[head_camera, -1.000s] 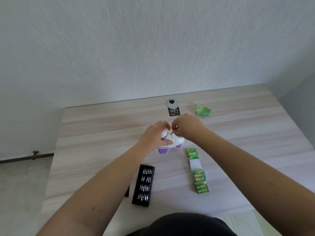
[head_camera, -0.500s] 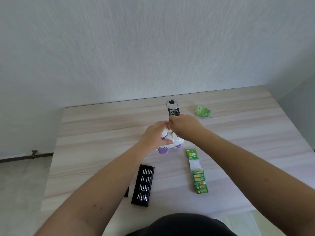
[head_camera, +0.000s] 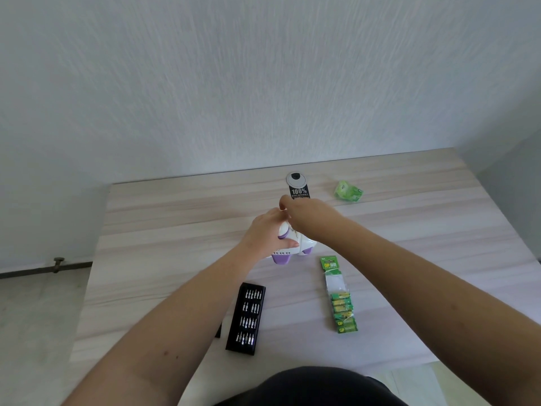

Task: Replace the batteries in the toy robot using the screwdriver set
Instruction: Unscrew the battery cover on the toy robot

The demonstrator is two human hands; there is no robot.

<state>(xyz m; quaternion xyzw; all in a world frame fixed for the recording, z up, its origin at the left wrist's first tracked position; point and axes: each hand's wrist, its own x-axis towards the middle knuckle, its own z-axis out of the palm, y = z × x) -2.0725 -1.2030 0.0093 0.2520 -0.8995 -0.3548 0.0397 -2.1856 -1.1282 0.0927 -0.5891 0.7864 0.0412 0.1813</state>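
Nearest on the pale wooden surface (head_camera: 164,230), a black bit tray (head_camera: 246,322) from the screwdriver set is laid open with rows of small bits, and to its right a green battery strip (head_camera: 341,303) is stretched out, partly torn. Beyond these, the toy robot (head_camera: 292,244), white with purple parts, is stood near the middle of the surface and is gripped by the left hand (head_camera: 265,234), whose thumb is curled across its side. The right hand (head_camera: 304,212) is held over the toy's top with fingers bent; what it grasps cannot be told, as the fingertips are turned away, though a thin pale shaft is glimpsed beneath it. The toy is judged light, rigid and smooth, so it is best steadied by the body rather than the limbs, lest it slide. The battery cover and its screw are hidden by the hands. Farther back, a black hang tag (head_camera: 298,187) and a crumpled green wrapper (head_camera: 348,193) are seen.
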